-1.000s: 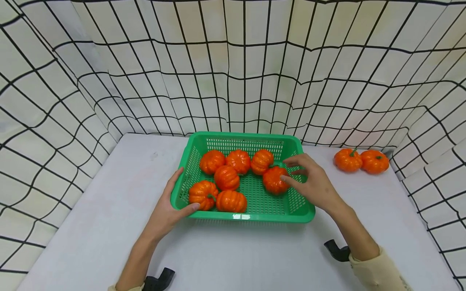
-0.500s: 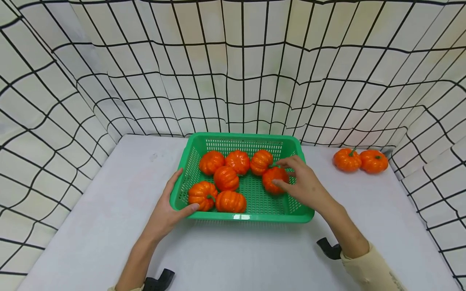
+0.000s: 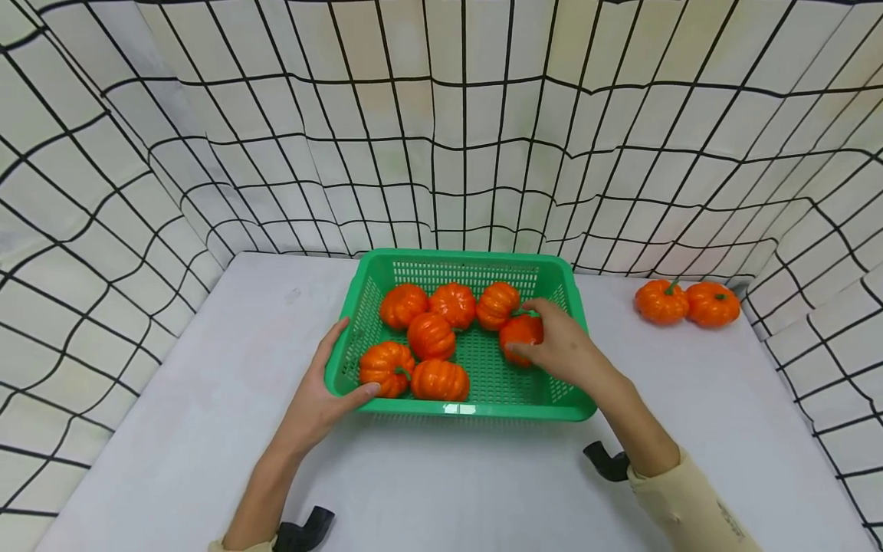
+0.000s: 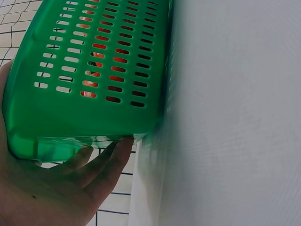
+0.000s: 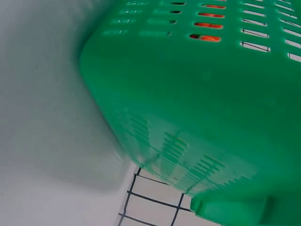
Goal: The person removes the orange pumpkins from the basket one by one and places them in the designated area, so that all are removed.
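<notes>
A green slotted basket sits mid-table and holds several small orange pumpkins. My right hand reaches over the basket's right wall, fingers curled round the pumpkin nearest that wall. My left hand holds the basket's front left corner, thumb hooked over the rim and fingers along the outer wall. The left wrist view shows those fingers wrapped under the basket. In the right wrist view only the basket's outer wall appears, with orange showing through the slots.
Two more pumpkins lie side by side on the white table at the back right. Cloth walls with a black grid close in the table's back and sides.
My right hand has moved left into the basket and curled its spread fingers round the pumpkin by the right wall. The left hand and basket have not moved.
</notes>
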Motion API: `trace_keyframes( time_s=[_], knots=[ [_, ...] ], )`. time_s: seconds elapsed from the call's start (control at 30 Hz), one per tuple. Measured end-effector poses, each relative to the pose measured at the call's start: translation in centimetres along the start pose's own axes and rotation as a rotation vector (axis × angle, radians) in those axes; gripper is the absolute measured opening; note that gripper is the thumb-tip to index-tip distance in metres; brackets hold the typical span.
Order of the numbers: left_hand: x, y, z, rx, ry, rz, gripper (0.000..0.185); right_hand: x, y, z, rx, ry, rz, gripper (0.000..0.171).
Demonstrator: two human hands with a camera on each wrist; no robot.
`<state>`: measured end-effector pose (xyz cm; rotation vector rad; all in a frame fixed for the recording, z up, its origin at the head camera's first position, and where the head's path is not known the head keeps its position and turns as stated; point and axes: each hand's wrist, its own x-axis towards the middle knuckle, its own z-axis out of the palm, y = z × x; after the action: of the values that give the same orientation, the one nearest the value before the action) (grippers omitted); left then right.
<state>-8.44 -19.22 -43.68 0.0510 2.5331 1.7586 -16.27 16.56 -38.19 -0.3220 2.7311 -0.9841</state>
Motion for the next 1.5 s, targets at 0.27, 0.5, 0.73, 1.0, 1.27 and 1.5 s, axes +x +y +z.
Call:
trace_keyframes(
  time_s=[0.27, 0.5, 0.73, 1.0, 1.27, 1.5],
  knots=[
    [0.3, -0.2, 0.0, -0.006, -0.001, 0.005, 0.099, 0.4, 0.1, 0.3, -0.006, -0.090, -0.017, 0.080],
    [0.1, 0.0, 0.1, -0.013, 0.000, 0.007, 0.099, 0.5, 0.4, 1.2, -0.031, -0.145, -0.082, 0.077],
    [0.1, -0.2, 0.2, -0.021, -0.001, 0.010, 0.099, 0.5, 0.6, 2.0, -0.030, -0.187, -0.060, 0.082],
    [0.1, -0.4, -0.1, -0.015, 0.001, 0.014, 0.099, 0.5, 0.4, 2.1, 0.002, -0.180, -0.048, 0.084],
    [0.0, -0.2, 0.0, -0.007, 0.003, 0.009, 0.100, 0.3, 0.1, 2.0, 0.057, -0.146, -0.075, 0.084],
    [0.0, -0.1, 0.1, -0.016, 0.004, 0.010, 0.099, 0.0, 0.0, 1.8, 0.107, -0.099, -0.149, 0.079]
  ],
)
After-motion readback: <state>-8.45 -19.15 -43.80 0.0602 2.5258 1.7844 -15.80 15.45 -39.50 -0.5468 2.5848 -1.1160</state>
